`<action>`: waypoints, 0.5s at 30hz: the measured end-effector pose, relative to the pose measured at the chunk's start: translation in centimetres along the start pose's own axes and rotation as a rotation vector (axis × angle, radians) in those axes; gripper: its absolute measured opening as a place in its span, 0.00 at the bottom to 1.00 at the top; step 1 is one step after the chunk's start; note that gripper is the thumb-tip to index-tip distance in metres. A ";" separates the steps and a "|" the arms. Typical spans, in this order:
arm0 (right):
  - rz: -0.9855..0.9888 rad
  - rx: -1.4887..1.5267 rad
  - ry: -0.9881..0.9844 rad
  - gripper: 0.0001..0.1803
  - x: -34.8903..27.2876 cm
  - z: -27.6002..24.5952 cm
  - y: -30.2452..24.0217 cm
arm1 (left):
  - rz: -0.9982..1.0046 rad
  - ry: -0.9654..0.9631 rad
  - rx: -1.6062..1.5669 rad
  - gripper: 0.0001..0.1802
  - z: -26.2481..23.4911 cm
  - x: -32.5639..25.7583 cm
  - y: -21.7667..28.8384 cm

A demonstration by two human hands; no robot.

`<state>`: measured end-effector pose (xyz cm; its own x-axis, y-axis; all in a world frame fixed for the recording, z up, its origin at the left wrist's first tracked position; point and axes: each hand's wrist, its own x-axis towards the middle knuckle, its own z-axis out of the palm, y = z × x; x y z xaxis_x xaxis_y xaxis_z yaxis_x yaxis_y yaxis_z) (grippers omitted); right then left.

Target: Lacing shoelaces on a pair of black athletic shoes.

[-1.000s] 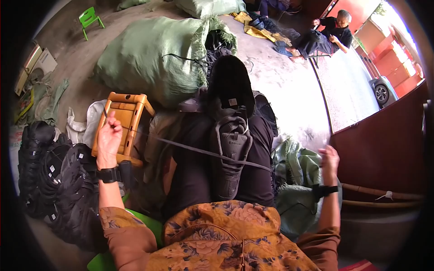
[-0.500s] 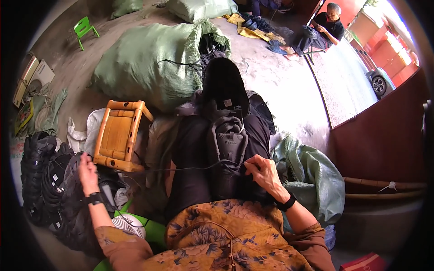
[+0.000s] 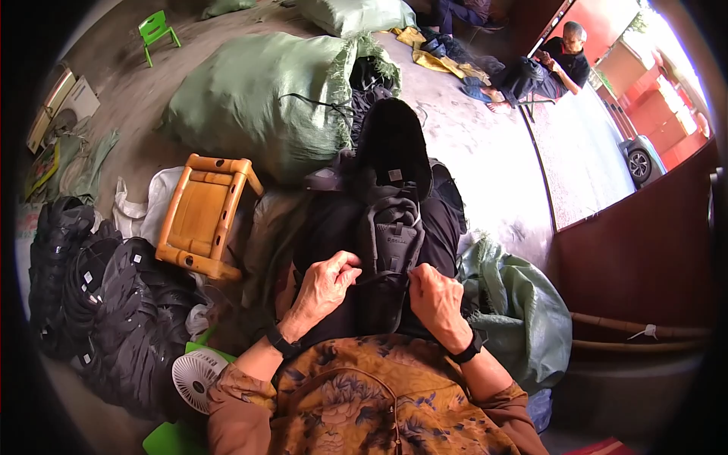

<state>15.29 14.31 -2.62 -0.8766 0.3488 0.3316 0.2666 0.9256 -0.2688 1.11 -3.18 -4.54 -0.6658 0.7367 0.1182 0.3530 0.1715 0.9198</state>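
A black shoe lies lengthwise on my lap, its tongue facing up. At its far end a large dark flap-like piece with a small white label stands out toward my knees. Beside the shoe's left edge, my left hand is closed in a pinch on the shoelace. My right hand pinches the lace at the right edge, thumb and fingers pressed together. Dark lace against dark shoe is hard to make out, and the curled fingers hide its ends.
A bamboo stool stands to the left, beside a heap of black shoes. A small white fan sits near my left elbow. Ahead lies a stuffed green sack; another green sack lies at right. A person sits far right.
My left hand has come from far out at the left, where the lace was stretched, back to the shoe. My right hand stays close to the shoe's right side. The view has shifted slightly.
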 end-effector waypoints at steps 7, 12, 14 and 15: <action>0.306 0.581 -0.329 0.08 0.7 -0.8 2.3 | -0.040 0.024 0.006 0.03 0.3 0.1 0.7; 0.309 0.608 -0.278 0.08 -0.1 -0.5 2.2 | -0.033 0.107 0.134 0.05 1.4 0.8 0.2; 0.305 0.612 -0.273 0.08 -0.1 -0.4 2.0 | -0.036 0.115 0.135 0.05 1.5 0.5 0.2; 0.300 0.614 -0.270 0.07 0.0 -0.4 2.0 | -0.023 0.140 0.170 0.05 1.7 0.5 0.4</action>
<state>16.00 16.18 -2.85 -0.8904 0.4525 -0.0493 0.3079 0.5191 -0.7973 2.02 -1.64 -4.74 -0.7556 0.6352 0.1599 0.4348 0.3038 0.8478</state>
